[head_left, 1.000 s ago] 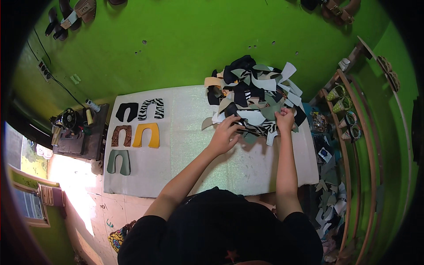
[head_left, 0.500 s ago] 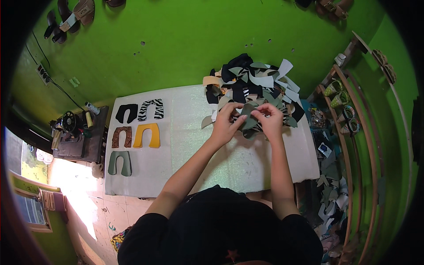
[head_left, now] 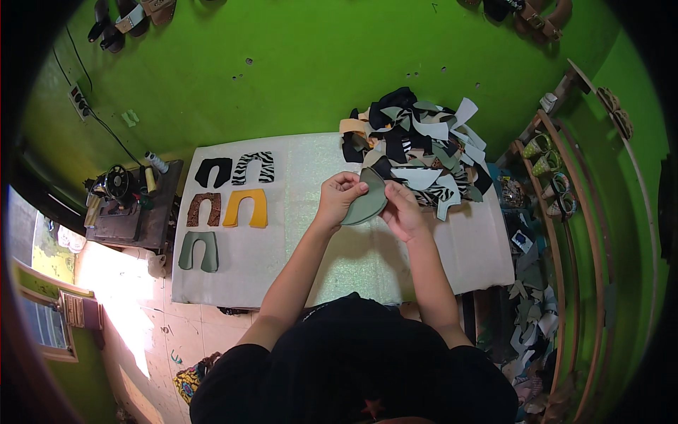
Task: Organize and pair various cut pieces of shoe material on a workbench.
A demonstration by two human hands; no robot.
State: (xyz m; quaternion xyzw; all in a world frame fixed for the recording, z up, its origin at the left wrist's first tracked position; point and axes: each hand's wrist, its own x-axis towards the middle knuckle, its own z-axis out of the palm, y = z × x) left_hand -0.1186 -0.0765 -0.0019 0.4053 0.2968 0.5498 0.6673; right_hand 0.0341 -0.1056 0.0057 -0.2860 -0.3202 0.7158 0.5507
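Several grey-green cut pieces (head_left: 368, 203), rounded at the near end and looking like leather or synthetic leather, are held together between my hands over the table. My left hand (head_left: 340, 203) pinches them from the left, thumb on top. On the other side my right hand (head_left: 404, 212) grips their right edge. Just beyond lies a heap of offcuts (head_left: 413, 141) in black, white, green, tan and zebra print. At the table's left are horseshoe-shaped pieces: black (head_left: 205, 169), zebra (head_left: 267, 168), brown speckled (head_left: 195, 210), yellow (head_left: 233, 215) and grey-green (head_left: 186, 251).
The pieces lie on a pale-covered table (head_left: 282, 275) against a green wall. A sewing machine (head_left: 116, 185) stands at the left. On the right are a wooden rack (head_left: 537, 169) with sandals (head_left: 547, 164) and scraps (head_left: 526, 311) piled below it.
Both hands have drawn slightly nearer and left, away from the heap, with the grey-green pieces. More of the zebra and white offcuts shows. The whole view has shifted a little.
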